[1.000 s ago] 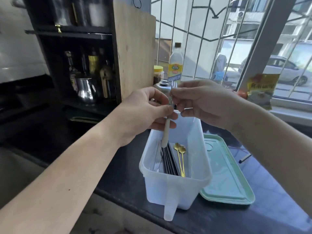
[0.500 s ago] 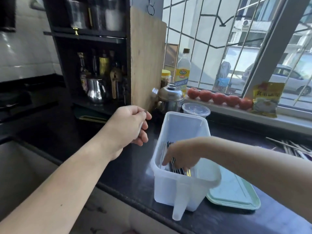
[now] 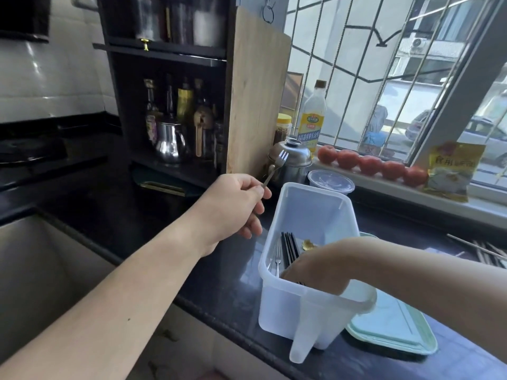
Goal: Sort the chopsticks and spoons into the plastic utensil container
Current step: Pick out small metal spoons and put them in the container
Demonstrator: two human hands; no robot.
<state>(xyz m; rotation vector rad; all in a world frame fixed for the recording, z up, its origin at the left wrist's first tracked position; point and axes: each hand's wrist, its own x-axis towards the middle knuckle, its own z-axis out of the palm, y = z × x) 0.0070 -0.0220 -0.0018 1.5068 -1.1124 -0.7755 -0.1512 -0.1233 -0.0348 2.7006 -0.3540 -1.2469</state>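
Observation:
The translucent white plastic utensil container [image 3: 307, 204] stands on the dark counter near its front edge. Inside lie black chopsticks [image 3: 288, 246], a small silver fork [image 3: 276, 259] and a gold spoon [image 3: 307, 244]. My left hand [image 3: 233, 207] hovers left of the container and pinches a small silver fork [image 3: 275, 167] by its handle, tines up. My right hand [image 3: 310, 267] reaches down inside the container; its fingers are hidden by the wrist and the container wall, so its grip is unclear. Loose chopsticks [image 3: 482, 250] lie on the counter at the far right.
A green lid [image 3: 395, 327] lies flat right of the container. Behind stand a steel pot [image 3: 290, 160], a round plastic tub [image 3: 330, 182], an oil bottle [image 3: 311, 119] and a leaning cutting board [image 3: 255, 100]. Tomatoes [image 3: 370, 164] line the windowsill. A steel sink [image 3: 41, 270] lies at left.
My hands have separated. My right hand went down into the container with a white-handled utensil. My left hand moved left and now holds a fork with its tines showing.

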